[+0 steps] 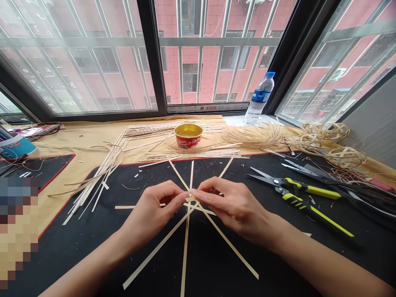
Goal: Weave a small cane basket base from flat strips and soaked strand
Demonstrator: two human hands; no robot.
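Note:
Several flat pale strips (185, 251) cross one another in a star on the black mat, their crossing point between my two hands. My left hand (159, 206) is closed in a pinch on the strips at the left of the crossing. From the right, my right hand (230, 202) pinches the strips at the same crossing, its fingertips almost touching the left ones. Strip ends fan out toward the front, the back and the left. My fingers partly hide the centre, so how the strips overlap there is unclear.
Yellow-handled snips (321, 210) and other cutting tools lie on the black mat (102, 255) at right. Behind stand a red tin (188, 138) and a water bottle (260, 99), beside coiled strips (256, 134). Loose strips (99, 177) lie at left, near a blue tub (18, 146).

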